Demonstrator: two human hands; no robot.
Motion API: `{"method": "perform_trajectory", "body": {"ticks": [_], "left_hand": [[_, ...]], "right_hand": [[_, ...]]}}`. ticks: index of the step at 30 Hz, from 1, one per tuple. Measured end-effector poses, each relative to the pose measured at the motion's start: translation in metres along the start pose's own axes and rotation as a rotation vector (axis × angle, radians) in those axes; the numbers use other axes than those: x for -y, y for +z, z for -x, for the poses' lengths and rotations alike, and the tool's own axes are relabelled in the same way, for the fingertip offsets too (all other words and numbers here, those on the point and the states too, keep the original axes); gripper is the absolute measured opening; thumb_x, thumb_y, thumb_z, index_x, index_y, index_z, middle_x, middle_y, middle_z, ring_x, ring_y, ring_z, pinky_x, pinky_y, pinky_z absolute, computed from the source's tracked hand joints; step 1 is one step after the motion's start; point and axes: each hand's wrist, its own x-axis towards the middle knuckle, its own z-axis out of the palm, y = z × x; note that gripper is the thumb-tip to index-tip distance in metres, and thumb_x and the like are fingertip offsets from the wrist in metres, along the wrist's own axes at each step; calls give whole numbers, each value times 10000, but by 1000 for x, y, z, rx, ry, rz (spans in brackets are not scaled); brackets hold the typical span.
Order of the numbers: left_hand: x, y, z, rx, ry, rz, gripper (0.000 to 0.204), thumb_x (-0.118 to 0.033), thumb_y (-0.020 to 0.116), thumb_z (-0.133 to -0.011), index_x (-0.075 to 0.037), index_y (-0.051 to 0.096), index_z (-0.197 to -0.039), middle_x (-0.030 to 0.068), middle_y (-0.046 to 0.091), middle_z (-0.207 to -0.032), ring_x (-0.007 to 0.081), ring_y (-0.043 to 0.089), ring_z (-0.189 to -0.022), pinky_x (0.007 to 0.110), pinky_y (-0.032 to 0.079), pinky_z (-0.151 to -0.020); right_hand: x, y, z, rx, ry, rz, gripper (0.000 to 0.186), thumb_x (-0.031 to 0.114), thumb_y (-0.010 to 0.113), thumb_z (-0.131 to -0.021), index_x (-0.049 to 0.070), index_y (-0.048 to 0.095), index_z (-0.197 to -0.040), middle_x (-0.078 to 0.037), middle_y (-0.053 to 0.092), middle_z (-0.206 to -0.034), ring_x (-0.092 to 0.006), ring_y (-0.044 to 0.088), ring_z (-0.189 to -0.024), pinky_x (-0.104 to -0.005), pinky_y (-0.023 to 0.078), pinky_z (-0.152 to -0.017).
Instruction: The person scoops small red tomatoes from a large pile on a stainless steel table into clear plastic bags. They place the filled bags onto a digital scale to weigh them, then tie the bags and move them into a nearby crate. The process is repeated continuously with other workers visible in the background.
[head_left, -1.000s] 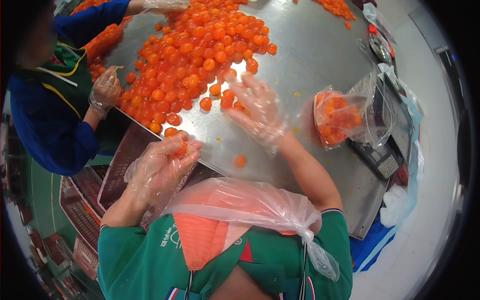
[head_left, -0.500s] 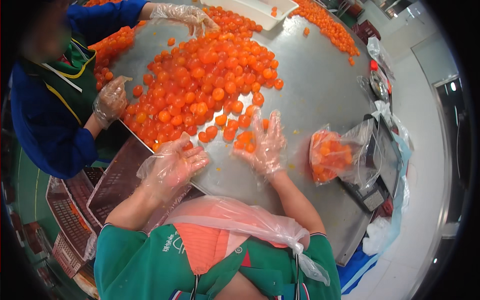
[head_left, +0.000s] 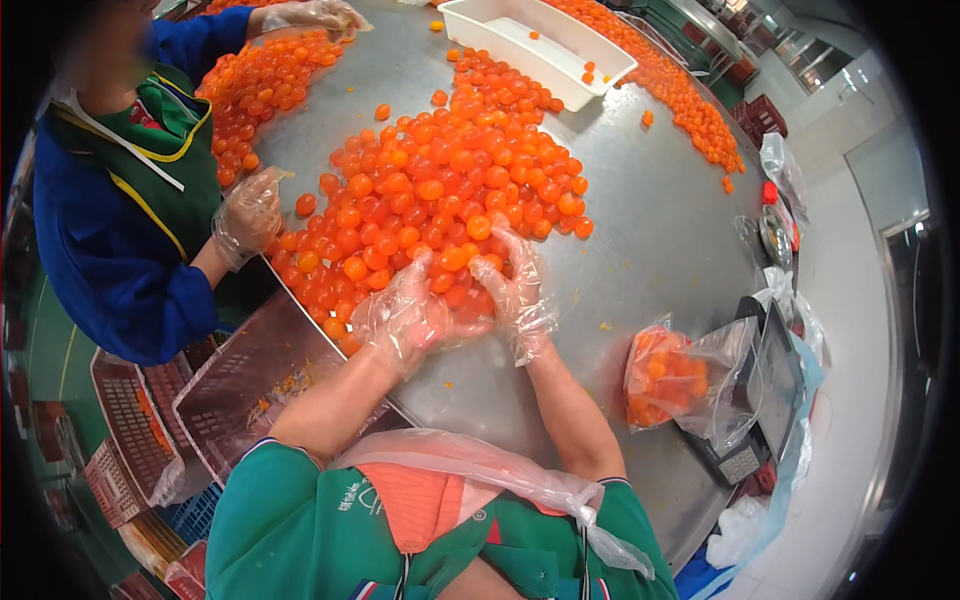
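Glossy round orange balls, which look like salted egg yolks, lie in a big heap on the metal table. At its near edge my left hand, in a clear plastic glove, is cupped with the thumb up and the fingers pointing right. Facing it, my gloved right hand curves its fingers against the heap. Several yolks sit between the two hands, touching both; whether they are lifted off the metal I cannot tell. Right of my right hand, a clear bag of yolks rests by a scale.
A co-worker stands at left, one gloved hand beside the heap, the other above a second pile. A white tray with a few yolks stands at the far side. Plastic crates stand below the table's left edge.
My hands have come together from spread apart, closing around yolks at the heap's near edge. The co-worker's far hand has moved left off the heap. The whole view has shifted slightly.
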Motion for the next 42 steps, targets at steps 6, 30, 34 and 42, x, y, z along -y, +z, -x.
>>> {"method": "perform_trajectory", "body": {"ticks": [6,30,34,42], "left_hand": [[12,7,8,89,75,204,504,-442,441,-953,-157,484,-1367,107,513,-1354,294,516,-1236,569,411,-1026],[45,21,21,314,177,4,597,-522,454,-938,-138,476,-1395,114,476,-1434,326,459,-1302,516,418,-1052],[40,24,20,331,-28,46,663,-578,524,-875,-106,508,-1340,133,544,-1322,344,527,-1166,507,499,-878],[76,89,17,434,-256,-33,623,-580,526,-868,-154,536,-1322,135,549,-1295,359,497,-1195,551,454,-929]], "right_hand": [[18,12,17,81,-394,242,462,147,777,-752,21,611,-1164,-147,569,-1267,-331,549,-1184,-423,459,-1001],[127,-51,96,-127,-594,837,748,501,624,-853,89,434,-1448,-190,403,-1475,-416,387,-1322,-536,304,-1056],[157,-100,143,-379,-514,1020,660,411,706,-839,63,518,-1367,-178,509,-1375,-390,475,-1255,-499,341,-1042],[210,-195,196,-638,-111,1594,536,351,731,-795,99,625,-1256,-155,535,-1342,-388,488,-1207,-530,369,-1011]]}}
